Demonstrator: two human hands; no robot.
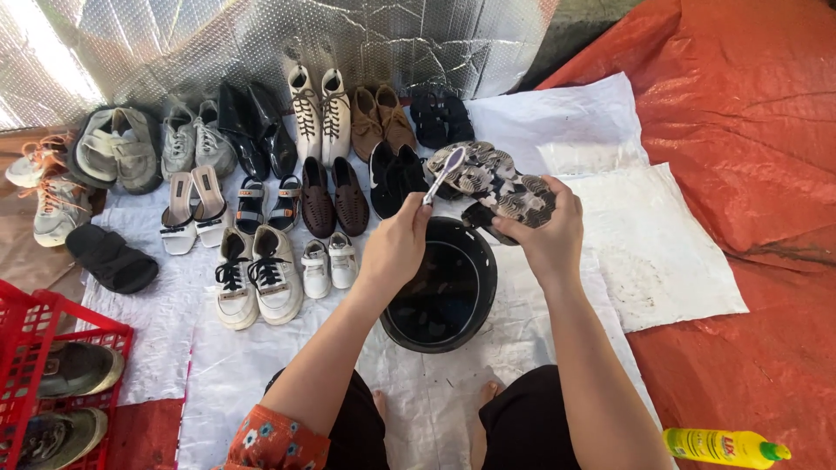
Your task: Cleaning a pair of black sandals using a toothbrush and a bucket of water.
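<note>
The left hand (396, 244) is closed around the handle of a toothbrush (444, 174), whose head points up and to the far right. The right hand (544, 228) grips a patterned black-and-white sandal (501, 184), fingers wrapped over its right edge; the brush head lies just beside the sandal's left end, and I cannot tell if they touch. Both are held above a black basin (444, 292) standing on white sheeting (601, 113). Rows of shoes (287, 183) lie far left. A red crate (35, 348) holding shoes sits near left; a yellow bottle (723, 446) lies near right.
</note>
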